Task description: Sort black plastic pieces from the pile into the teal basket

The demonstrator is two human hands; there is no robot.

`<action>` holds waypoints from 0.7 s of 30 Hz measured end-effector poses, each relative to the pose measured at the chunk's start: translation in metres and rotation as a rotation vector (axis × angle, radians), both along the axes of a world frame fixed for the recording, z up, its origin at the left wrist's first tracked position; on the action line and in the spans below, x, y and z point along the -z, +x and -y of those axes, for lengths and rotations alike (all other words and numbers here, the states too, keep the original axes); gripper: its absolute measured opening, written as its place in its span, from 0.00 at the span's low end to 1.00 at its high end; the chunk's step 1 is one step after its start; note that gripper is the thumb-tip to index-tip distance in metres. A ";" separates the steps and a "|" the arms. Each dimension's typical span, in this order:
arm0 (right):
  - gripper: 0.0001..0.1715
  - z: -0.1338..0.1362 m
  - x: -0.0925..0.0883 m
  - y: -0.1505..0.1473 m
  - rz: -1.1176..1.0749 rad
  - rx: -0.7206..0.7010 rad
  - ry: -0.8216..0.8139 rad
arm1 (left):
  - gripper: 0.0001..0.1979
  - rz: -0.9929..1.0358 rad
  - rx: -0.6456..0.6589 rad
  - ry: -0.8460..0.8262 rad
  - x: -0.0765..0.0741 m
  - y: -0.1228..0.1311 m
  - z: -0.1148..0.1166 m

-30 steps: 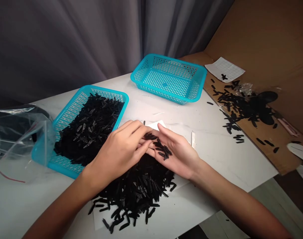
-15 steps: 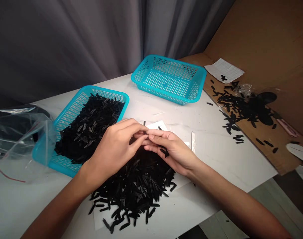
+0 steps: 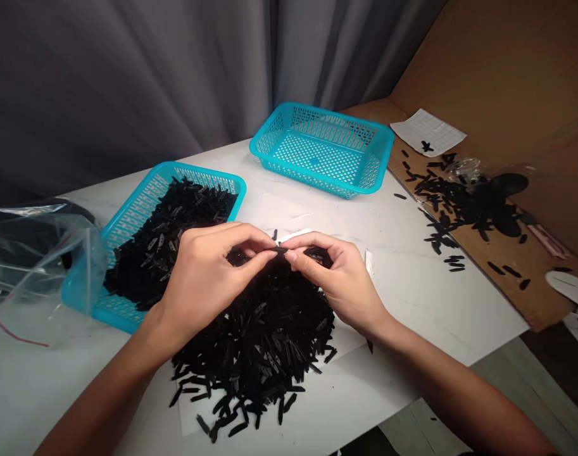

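Above a heap of small black strips (image 3: pixel 264 354), my two hands meet fingertip to fingertip. My left hand (image 3: pixel 217 266) pinches one end of a short black strip (image 3: pixel 280 249) between thumb and forefinger. My right hand (image 3: pixel 339 269) pinches the same strip from the other side; its far fingers curl behind and are partly hidden. The heap lies on white paper (image 3: pixel 191 425) on a white table. Left of it, a blue plastic basket (image 3: pixel 127 320) is filled with more of the black strips (image 3: pixel 175 234).
A second blue basket (image 3: pixel 317 152) stands at the back. A clear plastic bag (image 3: pixel 46 278) lies at the left. Scattered black pieces (image 3: pixel 459 202), a white gridded sheet (image 3: pixel 428 132) and a pink-handled tool (image 3: pixel 547 240) rest on cardboard (image 3: pixel 530 304) at the right. A grey curtain (image 3: pixel 175 82) hangs behind.
My fingers have spread slightly from an overlapped grasp to a tip-to-tip pinch, with the black strip now visible between them. The black piece seen in my right palm is no longer visible.
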State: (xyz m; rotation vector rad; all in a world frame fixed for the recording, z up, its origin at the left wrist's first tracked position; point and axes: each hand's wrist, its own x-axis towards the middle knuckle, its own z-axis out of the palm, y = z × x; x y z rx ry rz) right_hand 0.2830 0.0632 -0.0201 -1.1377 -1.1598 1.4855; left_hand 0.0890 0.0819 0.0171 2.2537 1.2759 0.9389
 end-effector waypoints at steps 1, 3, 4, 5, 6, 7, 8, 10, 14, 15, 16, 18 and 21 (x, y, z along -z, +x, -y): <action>0.05 0.000 -0.001 0.000 0.019 0.016 0.017 | 0.03 0.001 -0.007 -0.005 0.000 0.000 0.000; 0.04 0.000 -0.004 0.000 0.037 0.048 0.047 | 0.03 0.009 -0.016 -0.021 -0.001 0.000 0.000; 0.03 0.001 -0.005 0.000 0.037 0.061 0.060 | 0.03 0.015 -0.021 -0.030 -0.001 -0.001 0.000; 0.03 0.001 -0.005 0.001 0.033 0.071 0.067 | 0.03 0.019 -0.027 -0.035 -0.002 -0.001 0.001; 0.03 0.001 -0.006 0.001 0.028 0.079 0.072 | 0.03 0.021 -0.035 -0.039 -0.002 -0.002 0.001; 0.03 0.001 -0.006 0.001 0.025 0.088 0.075 | 0.03 0.019 -0.042 -0.042 -0.003 -0.002 0.001; 0.04 0.001 -0.006 0.001 0.026 0.096 0.075 | 0.03 0.014 -0.049 -0.042 -0.004 -0.003 0.001; 0.04 0.001 -0.007 0.002 0.037 0.111 0.072 | 0.03 -0.002 -0.060 -0.032 -0.005 -0.003 0.001; 0.05 0.000 -0.007 0.003 0.043 0.119 0.073 | 0.01 0.005 -0.037 0.022 -0.008 -0.002 0.002; 0.05 0.001 -0.007 0.003 0.038 0.118 0.074 | 0.01 0.006 -0.028 0.026 -0.008 -0.001 0.003; 0.05 0.001 -0.008 0.003 0.033 0.117 0.075 | 0.01 0.005 -0.020 0.031 -0.009 -0.001 0.004; 0.06 0.001 -0.008 0.003 0.024 0.118 0.078 | 0.03 -0.011 -0.005 0.048 -0.010 0.000 0.005; 0.08 0.002 -0.009 0.002 0.023 0.121 0.077 | 0.03 -0.035 0.016 0.099 -0.010 0.000 0.006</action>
